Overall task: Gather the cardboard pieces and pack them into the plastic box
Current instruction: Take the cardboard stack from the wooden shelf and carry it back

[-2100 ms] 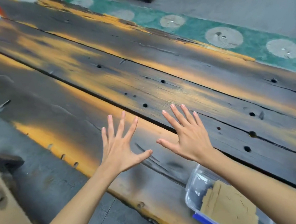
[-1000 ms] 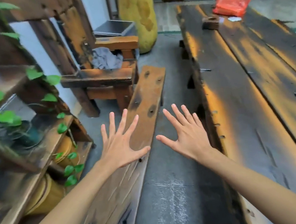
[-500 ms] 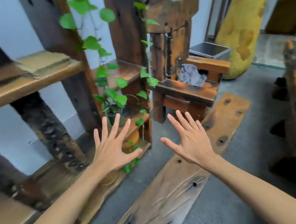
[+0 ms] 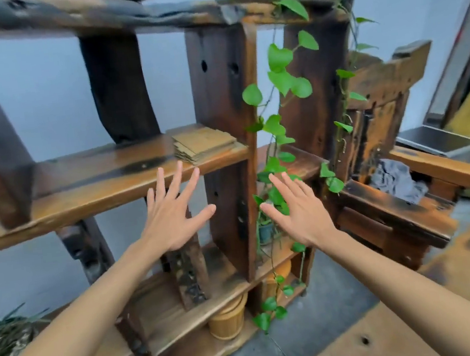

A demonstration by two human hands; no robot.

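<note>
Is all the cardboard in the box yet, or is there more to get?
More to get. A stack of cardboard pieces lies on the wooden shelf, untouched. The left hand and right hand are open and empty, held out below it. The plastic box is out of view, so what is already packed cannot be told.

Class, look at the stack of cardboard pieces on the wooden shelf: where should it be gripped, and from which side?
Probably grip the cardboard stack by its front edge, coming from the open front of the shelf. It lies flat near the front lip, with an upright post close on its right. Thumb on top, fingers underneath, would likely lift all the pieces together.
</note>
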